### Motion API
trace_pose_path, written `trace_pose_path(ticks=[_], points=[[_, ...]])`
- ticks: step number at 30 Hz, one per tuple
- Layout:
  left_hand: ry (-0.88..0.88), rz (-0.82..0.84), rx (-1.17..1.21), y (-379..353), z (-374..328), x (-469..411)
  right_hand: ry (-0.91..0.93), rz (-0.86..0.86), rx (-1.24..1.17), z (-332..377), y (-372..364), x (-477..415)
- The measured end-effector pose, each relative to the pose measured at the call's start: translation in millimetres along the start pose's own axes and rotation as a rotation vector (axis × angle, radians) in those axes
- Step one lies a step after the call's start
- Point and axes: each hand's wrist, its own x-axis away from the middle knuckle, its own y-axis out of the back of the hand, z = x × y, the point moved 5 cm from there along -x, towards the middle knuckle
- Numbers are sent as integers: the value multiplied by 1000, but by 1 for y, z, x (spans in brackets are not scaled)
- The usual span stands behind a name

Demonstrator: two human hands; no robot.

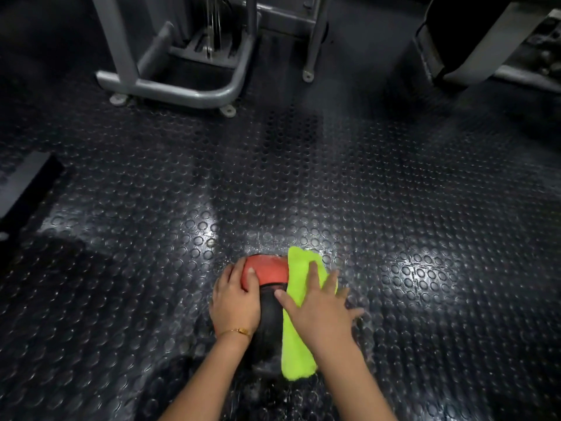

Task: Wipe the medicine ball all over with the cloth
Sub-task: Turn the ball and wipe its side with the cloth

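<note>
A medicine ball (270, 270), red at its far side and black nearer me, sits on the studded rubber floor low in the middle of the view. A lime-green cloth (297, 338) is draped over its right half, from the far side down to the near side. My right hand (320, 309) lies flat on the cloth with the fingers spread, pressing it against the ball. My left hand (235, 299) rests on the ball's left side, fingers curved over the red part, a thin gold bracelet at the wrist. Much of the ball is hidden under hands and cloth.
The grey steel frame of a gym machine (170, 86) stands at the far left, bolted to the floor. Another machine's base (498, 50) is at the far right. A dark flat object (24, 189) lies at the left edge. Black studded floor (425, 208) stretches all round.
</note>
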Motion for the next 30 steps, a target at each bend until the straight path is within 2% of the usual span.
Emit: trace_pose_path(ticks=[2,5,8,10,12,15,16,17,18,20,22,23,26,27,28,30], points=[[-31,-16,-8,0,-4,2,8,-84,-3,-1,-3,-13],[-28,-27,-54,-3,-5,4,103,-210,-175,-3,3,-36],[7,-20,-24,-2,-3,1,299,-412,-92,10,1,-12],[-14,-7,12,0,-1,0,413,-466,-47,11,-2,5],[-54,-27,37,4,-1,5,375,-430,-95,2,0,-6],[-73,-42,6,3,-2,12,23,-195,-380,-28,7,-43],[-81,-36,-7,3,-3,13,-32,-173,-405,-32,6,-45],[-84,-25,-19,2,-5,12,-15,-188,-375,-30,6,-39],[-85,-14,-29,2,-6,9,64,-273,-294,-24,7,-29],[-90,0,-12,3,-5,2,291,-430,-197,-8,2,1],[-112,-6,19,4,-5,-1,395,-474,-169,-6,-5,11],[-117,-4,17,4,-5,0,351,-447,-206,-13,-7,1],[-100,17,-36,1,-8,5,-61,-259,-455,-50,-6,-39],[-91,25,-55,0,-9,4,-115,-219,-461,-53,-4,-43],[-90,35,-71,-2,-11,3,-93,-207,-427,-48,-1,-44],[-107,50,-78,-1,-12,-1,110,-264,-335,-23,9,-37]])
